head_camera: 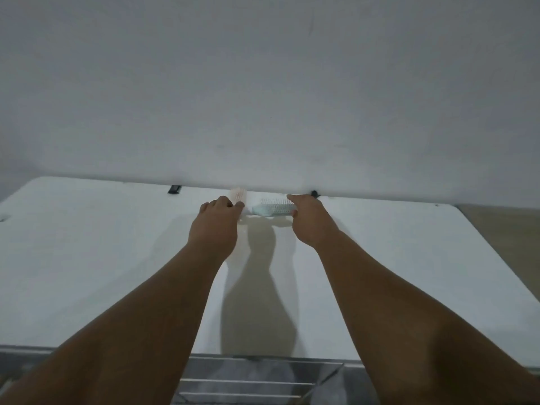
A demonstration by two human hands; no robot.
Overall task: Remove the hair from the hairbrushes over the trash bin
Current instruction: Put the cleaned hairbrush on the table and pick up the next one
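The table (87, 258) has a white top with a smooth, matt, plastic-like finish. At the table's far edge, the light blue hairbrush (273, 211) is smooth plastic with thin pale bristles. The pale pink hairbrush (239, 194) beside it looks like semi-translucent plastic. Behind the table, the wall (263, 83) is matt painted plaster. Below the table's near edge, the wire rack (263, 375) is bright, glossy metal.
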